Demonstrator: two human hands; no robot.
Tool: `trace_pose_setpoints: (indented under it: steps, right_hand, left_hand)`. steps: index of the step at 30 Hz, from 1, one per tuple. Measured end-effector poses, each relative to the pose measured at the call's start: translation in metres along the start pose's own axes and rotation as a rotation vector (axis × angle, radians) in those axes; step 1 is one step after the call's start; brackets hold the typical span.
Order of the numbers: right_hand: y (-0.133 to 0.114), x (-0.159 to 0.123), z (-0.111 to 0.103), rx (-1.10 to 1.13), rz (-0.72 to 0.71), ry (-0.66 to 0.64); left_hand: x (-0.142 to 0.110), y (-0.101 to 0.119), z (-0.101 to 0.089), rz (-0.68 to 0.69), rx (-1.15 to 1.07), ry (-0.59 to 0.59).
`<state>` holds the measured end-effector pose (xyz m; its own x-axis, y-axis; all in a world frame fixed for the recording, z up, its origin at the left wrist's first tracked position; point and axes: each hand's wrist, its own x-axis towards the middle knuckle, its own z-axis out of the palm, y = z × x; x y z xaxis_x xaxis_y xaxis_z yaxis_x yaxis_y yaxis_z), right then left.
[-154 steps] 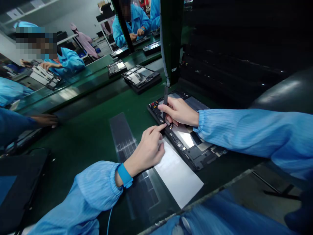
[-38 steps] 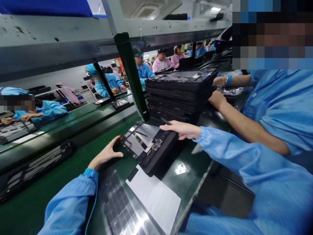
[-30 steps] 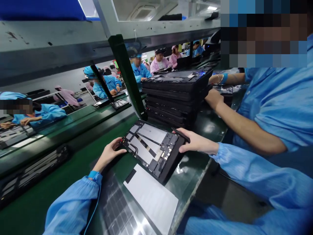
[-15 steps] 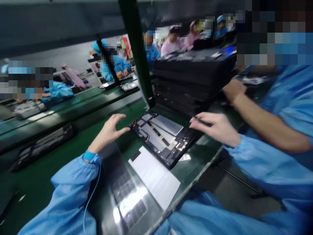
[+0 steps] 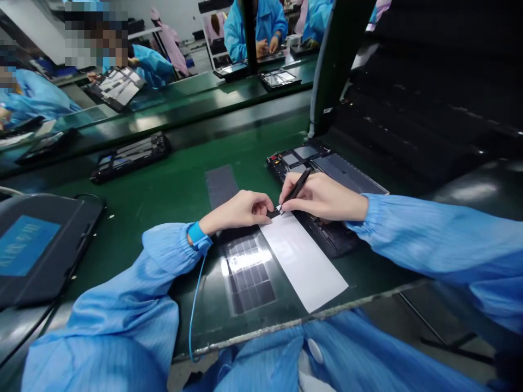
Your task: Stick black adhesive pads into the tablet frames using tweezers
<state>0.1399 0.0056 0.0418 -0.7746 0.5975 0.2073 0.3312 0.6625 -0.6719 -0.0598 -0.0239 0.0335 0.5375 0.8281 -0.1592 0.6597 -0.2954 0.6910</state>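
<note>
A tablet frame (image 5: pixel 131 157) lies on the green belt (image 5: pixel 163 179), a co-worker (image 5: pixel 255 32) beyond.

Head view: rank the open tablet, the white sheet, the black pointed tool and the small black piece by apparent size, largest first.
1. Open tablet and white sheet: too close to rank, tablet partly hidden.
2. Black pointed tool.
3. Small black piece.

This is an electronics assembly factory: a green conveyor belt (image 5: pixel 253 130) bears tablet frames (image 5: pixel 131 157) along a line of workers in blue smocks (image 5: pixel 255 27).
</note>
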Motion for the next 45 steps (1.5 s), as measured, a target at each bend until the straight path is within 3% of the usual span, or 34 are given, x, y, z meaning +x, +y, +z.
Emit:
trace_pose_setpoints:
  steps: [13,18,20,23,25,27,29,34,45]
  right_hand:
    - [0.007,0.007,0.006,0.0,-0.025,0.033]
    - [0.003,0.007,-0.001,0.155,0.089,0.026]
    - [0.003,0.005,-0.007,0.23,0.122,0.115]
    - [0.01,0.002,-0.012,0.247,0.143,0.378]
    - [0.017,0.0,-0.009,0.257,0.158,0.51]
    - [0.021,-0.003,-0.004,0.248,0.139,0.566]
    - [0.023,-0.004,0.0,0.21,0.101,0.565]
    - [0.022,-0.006,0.001,0.093,0.094,0.514]
    - [0.023,-0.005,0.0,-0.006,0.092,0.489]
  left_hand:
    - [0.006,0.006,0.0,0.008,0.12,0.039]
    - [0.006,0.008,0.002,-0.004,0.156,0.101]
    - [0.006,0.006,0.001,0.022,0.14,0.084]
    - [0.007,0.005,0.002,0.071,0.093,0.063]
    - [0.01,0.005,0.006,0.084,0.053,0.203]
    - [0.014,0.006,0.014,0.113,0.028,0.416]
    - [0.019,0.005,0.023,0.189,0.019,0.544]
    - [0.023,0.001,0.035,0.414,-0.002,0.493]
    - [0.023,0.0,0.035,0.428,0.011,0.479]
